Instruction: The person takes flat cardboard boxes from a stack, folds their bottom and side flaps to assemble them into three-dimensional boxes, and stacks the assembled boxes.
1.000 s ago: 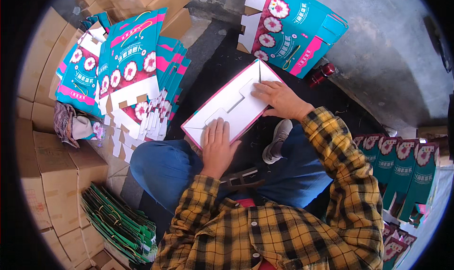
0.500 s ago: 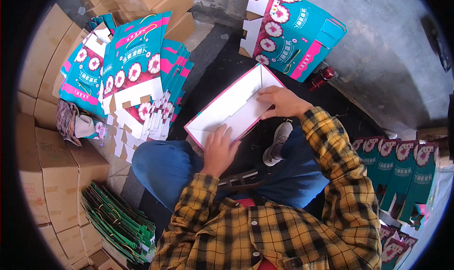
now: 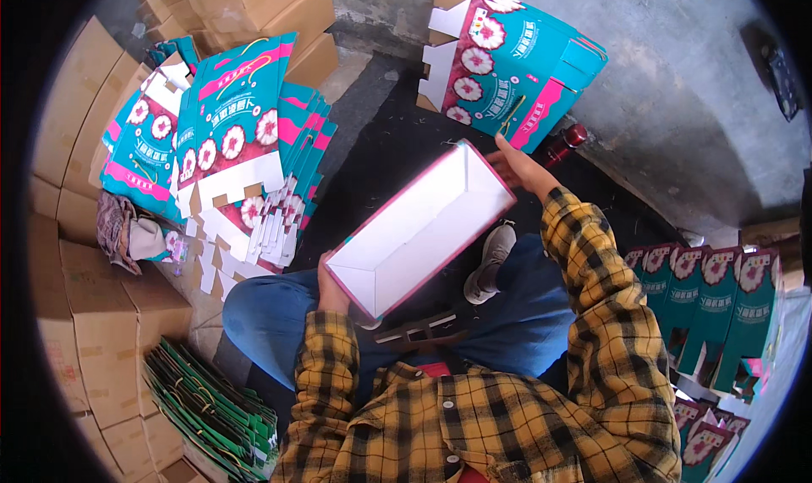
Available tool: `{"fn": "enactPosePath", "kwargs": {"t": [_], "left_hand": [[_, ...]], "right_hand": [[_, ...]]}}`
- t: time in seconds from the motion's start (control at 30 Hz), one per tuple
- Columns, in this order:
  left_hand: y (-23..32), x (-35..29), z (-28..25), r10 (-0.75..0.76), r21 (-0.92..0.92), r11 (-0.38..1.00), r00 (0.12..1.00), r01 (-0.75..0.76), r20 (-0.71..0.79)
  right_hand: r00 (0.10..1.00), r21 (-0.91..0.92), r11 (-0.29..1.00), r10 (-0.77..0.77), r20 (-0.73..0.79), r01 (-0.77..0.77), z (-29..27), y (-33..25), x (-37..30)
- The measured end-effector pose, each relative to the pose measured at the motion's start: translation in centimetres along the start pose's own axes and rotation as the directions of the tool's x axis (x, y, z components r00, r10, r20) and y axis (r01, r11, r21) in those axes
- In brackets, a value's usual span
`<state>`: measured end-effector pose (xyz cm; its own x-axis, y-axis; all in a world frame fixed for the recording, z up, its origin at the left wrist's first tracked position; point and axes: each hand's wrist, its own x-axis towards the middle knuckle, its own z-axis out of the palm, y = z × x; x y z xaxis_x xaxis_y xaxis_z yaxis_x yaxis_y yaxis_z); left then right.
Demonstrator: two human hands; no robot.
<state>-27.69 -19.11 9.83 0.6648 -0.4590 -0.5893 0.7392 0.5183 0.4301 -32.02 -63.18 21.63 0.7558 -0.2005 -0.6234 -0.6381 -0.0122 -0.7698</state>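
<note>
Between my hands is a cardboard gift box (image 3: 423, 233), white inside with a dark pink rim, its open side facing up and its length slanting from lower left to upper right. My left hand (image 3: 331, 287) grips its near left end; most of those fingers are hidden by the box. At the far right end my right hand (image 3: 523, 168) holds the end wall, fingers curled against the outside and thumb raised. The inner bottom flaps lie flat inside, and nothing else shows in the box.
Flat teal and pink cartons (image 3: 228, 119) are piled at left, with green folded ones (image 3: 207, 398) below. Brown boxes (image 3: 101, 314) line the left side. More teal cartons (image 3: 516, 68) lean at the back wall near a red bottle (image 3: 565, 143). Upright cartons (image 3: 710, 305) stand at right.
My hands have come out of the box's inside to its two ends. The box has turned slightly, and its bottom flaps now lie flatter. The view has shifted slightly.
</note>
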Motion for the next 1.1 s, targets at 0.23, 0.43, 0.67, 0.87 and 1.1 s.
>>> {"fn": "enactPosePath", "kwargs": {"t": [0.23, 0.43, 0.67, 0.87, 1.1], "left_hand": [[-1.6, 0.4, 1.8, -0.083, 0.05, 0.995, 0.995, 0.085, -0.054], [0.5, -2.4, 7.4, 0.496, 0.266, 0.794, 0.836, -0.546, 0.234], [0.6, -3.6, 8.2, 0.474, 0.354, 0.824, 0.881, -0.443, 0.0], [-1.7, -0.5, 1.5, 0.416, 0.32, 0.873, 0.905, -0.369, -0.091], [-2.1, -1.9, 4.6, 0.504, 0.906, 0.41, 0.854, -0.102, -0.132]], "right_hand": [[0.993, -0.038, 0.998, -0.05, 0.103, 0.054, -3.9, 4.4, 2.0], [0.948, 0.322, 0.908, -0.307, 0.077, 0.268, -1.7, -2.7, -4.8], [0.946, 0.223, 0.936, -0.215, -0.243, 0.271, -2.7, 1.3, -1.8], [0.976, 0.313, 0.931, -0.215, 0.046, 0.19, 2.1, 1.5, -2.0], [0.965, 0.155, 0.956, 0.258, -0.038, -0.249, 0.9, 3.5, -0.5]]}}
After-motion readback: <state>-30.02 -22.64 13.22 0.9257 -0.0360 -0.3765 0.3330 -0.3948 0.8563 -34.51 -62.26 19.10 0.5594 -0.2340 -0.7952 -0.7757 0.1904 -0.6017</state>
